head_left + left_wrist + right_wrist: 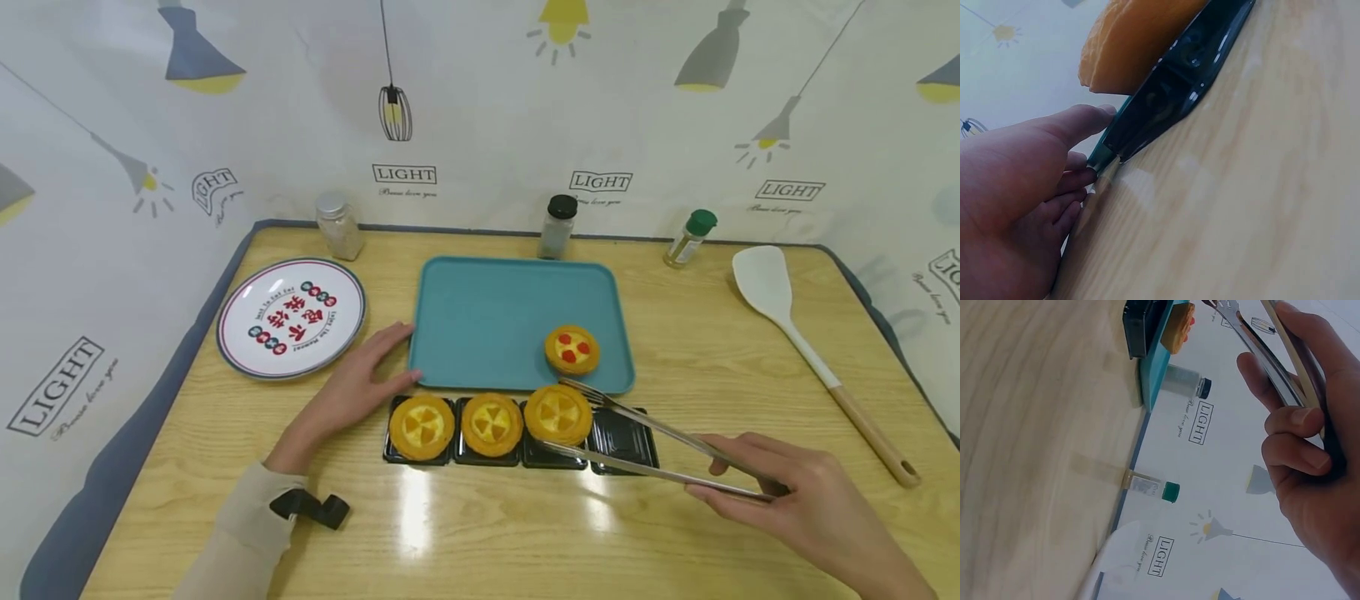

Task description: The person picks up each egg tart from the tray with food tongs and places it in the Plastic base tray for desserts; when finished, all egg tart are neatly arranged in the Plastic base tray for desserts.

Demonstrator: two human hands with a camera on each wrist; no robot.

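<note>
My right hand [795,492] grips metal tongs [675,437], whose arms reach left to either side of the third egg tart [558,415]. This tart has orange fruit wedges on its top and overlaps its black plastic compartment. Two similar tarts, one on the far left [422,427] and one beside it [492,423], sit in the black packaging [622,437]; its rightmost compartment holds no tart. A tart with red pieces [572,350] lies at the front right of the blue tray [495,312]. My left hand [360,383] touches the tray's left edge, fingers extended.
A white patterned plate [341,287] stands at left. Along the back are a silver-capped jar [341,229], a black-capped jar [557,229] and a green-capped bottle [686,242]. A white spatula with a wooden handle [806,350] lies at right. Printed cloth [480,100] hangs behind.
</note>
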